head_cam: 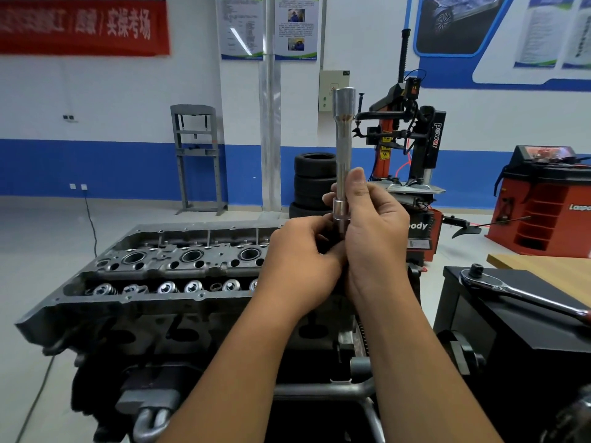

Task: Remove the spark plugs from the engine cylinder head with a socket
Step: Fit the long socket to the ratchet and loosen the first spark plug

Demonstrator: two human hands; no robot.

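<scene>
Holding the long chrome socket (343, 155) upright above the cylinder head (166, 273) | right hand (374, 231) wraps its lower shank, left hand (300, 257) pinches something hidden at its base | we judge it rigid, fairly heavy, slick; best gripped low | long axis vertical, wide end up | ratchet (524, 292) lies on the black box to our right

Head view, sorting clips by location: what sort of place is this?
Probably an auto repair training workshop: a tyre changer, stacked tyres, and an engine cylinder head on a stand.
</scene>
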